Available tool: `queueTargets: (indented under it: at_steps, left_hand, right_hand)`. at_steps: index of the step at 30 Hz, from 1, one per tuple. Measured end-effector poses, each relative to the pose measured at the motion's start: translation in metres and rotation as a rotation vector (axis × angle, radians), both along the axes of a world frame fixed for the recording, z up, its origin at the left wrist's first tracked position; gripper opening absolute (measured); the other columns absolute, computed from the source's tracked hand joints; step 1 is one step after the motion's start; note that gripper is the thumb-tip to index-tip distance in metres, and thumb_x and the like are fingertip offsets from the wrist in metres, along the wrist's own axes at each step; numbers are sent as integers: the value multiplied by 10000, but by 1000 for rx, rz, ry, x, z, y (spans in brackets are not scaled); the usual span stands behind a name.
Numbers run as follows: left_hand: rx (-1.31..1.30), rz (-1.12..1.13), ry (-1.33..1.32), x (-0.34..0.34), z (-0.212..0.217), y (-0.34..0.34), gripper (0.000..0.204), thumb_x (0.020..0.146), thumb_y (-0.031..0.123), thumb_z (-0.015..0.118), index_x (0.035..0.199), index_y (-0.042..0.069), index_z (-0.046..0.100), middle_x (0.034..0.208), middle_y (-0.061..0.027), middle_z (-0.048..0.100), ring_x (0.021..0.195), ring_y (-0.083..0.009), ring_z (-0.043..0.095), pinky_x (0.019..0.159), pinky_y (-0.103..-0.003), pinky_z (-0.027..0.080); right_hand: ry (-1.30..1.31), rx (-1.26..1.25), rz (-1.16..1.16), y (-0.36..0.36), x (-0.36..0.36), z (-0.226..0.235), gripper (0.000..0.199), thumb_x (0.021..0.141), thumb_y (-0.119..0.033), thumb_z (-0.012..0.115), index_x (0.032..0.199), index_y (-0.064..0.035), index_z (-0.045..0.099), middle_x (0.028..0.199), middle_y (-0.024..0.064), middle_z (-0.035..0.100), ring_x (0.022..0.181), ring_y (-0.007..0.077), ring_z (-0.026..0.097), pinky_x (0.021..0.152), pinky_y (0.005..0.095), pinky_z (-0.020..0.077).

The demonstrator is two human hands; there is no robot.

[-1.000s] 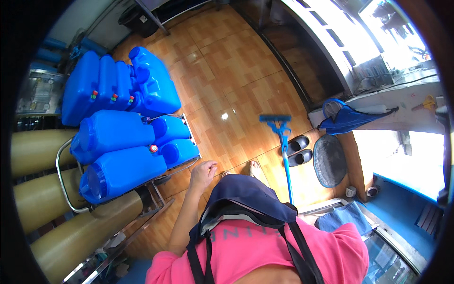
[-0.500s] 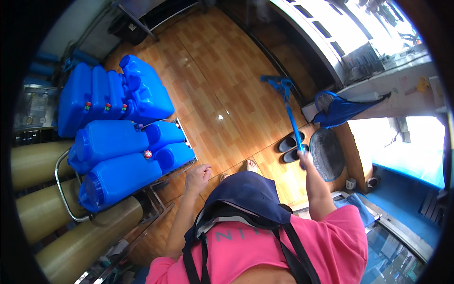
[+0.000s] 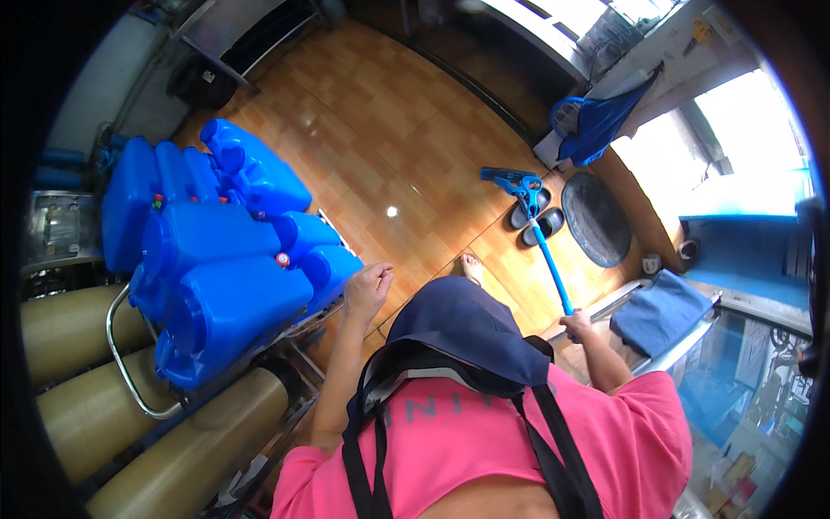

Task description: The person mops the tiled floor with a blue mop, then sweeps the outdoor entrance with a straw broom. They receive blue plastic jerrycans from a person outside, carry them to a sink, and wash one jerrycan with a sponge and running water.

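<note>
Head view: my right hand [image 3: 575, 324] is wrapped firmly round the near end of a long, slim blue floor tool [image 3: 550, 264] with a flat crosswise head, while my left hand [image 3: 367, 290] hangs loosely half-curled, with nothing visible in it. From my grip the tool slants far and a little left across the shiny wood-patterned floor [image 3: 432, 156], passing over a pair of dark open-toed slippers [image 3: 550, 225]; whether it touches them, or its head presses on the floor, I cannot tell. I judge this step to be placing the tool one-handed; the next move seems to call for a steady wrist and a path clear of slippers, the dark oval mat [image 3: 596, 221] at right and the big blue plastic jugs [image 3: 238, 303] at left.
</note>
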State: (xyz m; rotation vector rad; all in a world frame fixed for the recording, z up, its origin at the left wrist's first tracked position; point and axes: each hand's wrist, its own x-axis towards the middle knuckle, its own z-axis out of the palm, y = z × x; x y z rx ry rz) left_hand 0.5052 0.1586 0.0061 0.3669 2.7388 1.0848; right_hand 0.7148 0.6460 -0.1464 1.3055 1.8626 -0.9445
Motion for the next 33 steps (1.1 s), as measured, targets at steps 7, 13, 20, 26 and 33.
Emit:
queueTargets:
  at_steps: [7, 13, 20, 26, 33]
  left_hand:
    - [9, 60, -62, 88, -16, -83, 165, 826, 134, 623, 946, 30, 666, 929, -155, 677, 845, -312, 654, 735, -382, 514]
    - [-22, 161, -132, 152, -14, -126, 182, 827, 139, 621, 964, 29, 665, 929, -157, 678, 842, -314, 656, 744, -377, 514]
    - [-42, 225, -162, 197, -21, -137, 203, 836, 171, 619, 975, 29, 664, 899, -164, 673, 811, -313, 660, 715, -375, 515]
    - [-97, 268, -158, 201, -25, -122, 202, 828, 179, 631, 969, 40, 669, 862, -159, 676, 805, -308, 660, 703, -385, 515]
    - [-86, 201, -179, 151, -18, -72, 202, 832, 171, 629, 992, 53, 668, 910, -126, 681, 813, -280, 666, 700, -365, 522]
  right_hand:
    - [-89, 221, 683, -1, 43, 115, 185, 700, -133, 633, 855, -35, 662, 777, 176, 663, 689, 300, 665, 621, 406, 542]
    - [-20, 245, 1438, -36, -26, 128, 156, 663, -65, 621, 808, -72, 677, 823, 173, 665, 820, 330, 655, 714, 436, 521]
    - [225, 104, 2091, -221, -118, 35, 87, 729, -217, 688, 750, -134, 678, 766, 87, 677, 721, 272, 666, 599, 393, 529]
    - [276, 73, 1943, -323, -104, 23, 132, 814, -186, 624, 886, -156, 730, 926, 17, 710, 863, 207, 682, 632, 364, 545]
    - [186, 307, 1789, -124, -125, 11, 342, 636, -477, 792, 720, -156, 710, 739, 49, 679, 719, 222, 665, 596, 357, 514]
